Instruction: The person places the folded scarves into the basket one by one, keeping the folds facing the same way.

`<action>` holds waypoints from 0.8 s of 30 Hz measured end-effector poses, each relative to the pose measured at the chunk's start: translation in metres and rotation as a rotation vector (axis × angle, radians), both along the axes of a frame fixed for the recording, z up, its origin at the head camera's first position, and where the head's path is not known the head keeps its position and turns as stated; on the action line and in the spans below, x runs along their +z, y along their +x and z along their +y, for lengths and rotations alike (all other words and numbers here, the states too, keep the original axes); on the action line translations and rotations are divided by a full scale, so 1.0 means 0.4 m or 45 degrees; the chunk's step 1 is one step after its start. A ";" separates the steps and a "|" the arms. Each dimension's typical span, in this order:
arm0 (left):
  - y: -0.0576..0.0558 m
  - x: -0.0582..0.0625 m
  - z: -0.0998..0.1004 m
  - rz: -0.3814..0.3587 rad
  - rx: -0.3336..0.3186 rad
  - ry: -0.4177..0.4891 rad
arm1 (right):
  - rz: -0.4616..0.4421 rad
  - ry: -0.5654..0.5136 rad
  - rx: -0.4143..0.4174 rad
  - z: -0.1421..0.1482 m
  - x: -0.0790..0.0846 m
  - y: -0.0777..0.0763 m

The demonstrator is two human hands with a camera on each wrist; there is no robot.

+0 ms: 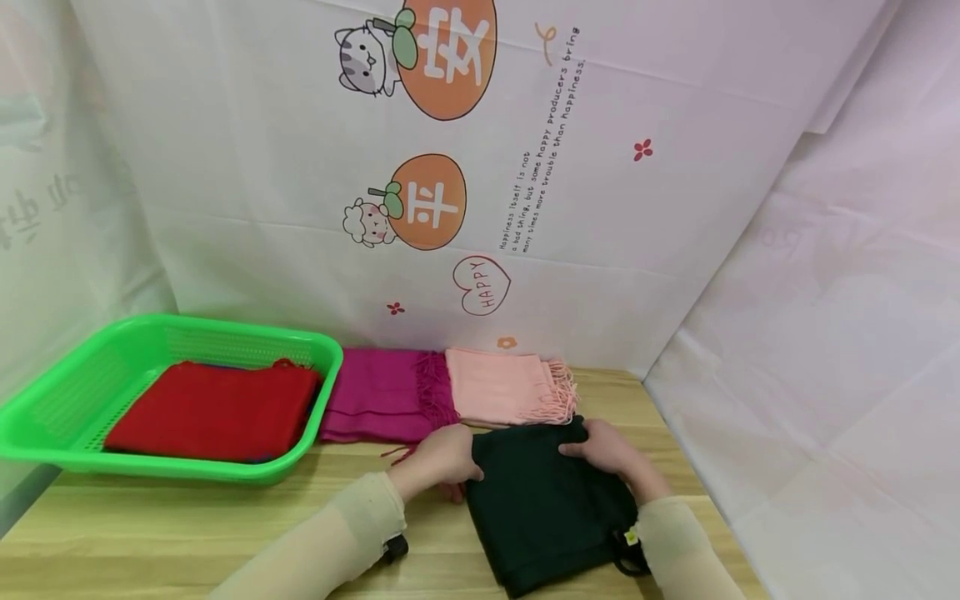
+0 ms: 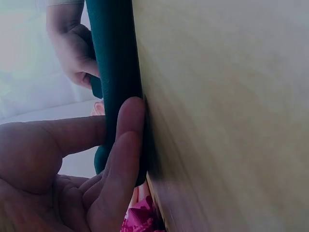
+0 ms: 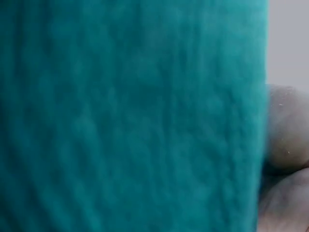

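A dark green folded scarf (image 1: 547, 508) lies at the front right of the table, its fringe not in sight. At its upper left edge my left hand (image 1: 444, 457) pinches it. The left wrist view shows the thumb on one face of the scarf and the fingers (image 2: 126, 145) on the face towards the table. My right hand (image 1: 609, 450) grips the far right corner, thumb on top and the other fingers mostly hidden. Green fabric (image 3: 135, 116) fills most of the right wrist view, with part of the right hand (image 3: 287, 130) at its edge.
On the left stands a green plastic basket (image 1: 180, 471) with a folded red scarf (image 1: 217, 408) inside. Behind my hands lie a folded magenta scarf (image 1: 375, 387) and a folded pink scarf (image 1: 495, 387), both fringed. White printed cloth walls (image 1: 600, 250) enclose the wooden table (image 1: 420, 567).
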State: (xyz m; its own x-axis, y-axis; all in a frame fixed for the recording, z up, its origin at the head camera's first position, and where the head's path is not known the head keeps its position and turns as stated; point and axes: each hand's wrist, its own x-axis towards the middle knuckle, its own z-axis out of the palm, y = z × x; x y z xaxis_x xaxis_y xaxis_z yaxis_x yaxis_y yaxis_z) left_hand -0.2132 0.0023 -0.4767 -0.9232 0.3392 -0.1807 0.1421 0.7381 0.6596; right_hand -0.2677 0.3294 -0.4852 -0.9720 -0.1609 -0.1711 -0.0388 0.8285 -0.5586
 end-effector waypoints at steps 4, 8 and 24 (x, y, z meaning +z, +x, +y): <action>-0.002 -0.006 -0.011 0.002 0.010 0.012 | -0.014 0.011 -0.005 -0.009 0.002 0.012; -0.002 -0.005 -0.032 -0.002 0.027 0.027 | -0.043 0.007 -0.001 -0.020 0.005 0.023; 0.016 0.000 -0.153 -0.064 0.055 0.108 | -0.084 -0.103 0.099 -0.096 0.018 0.086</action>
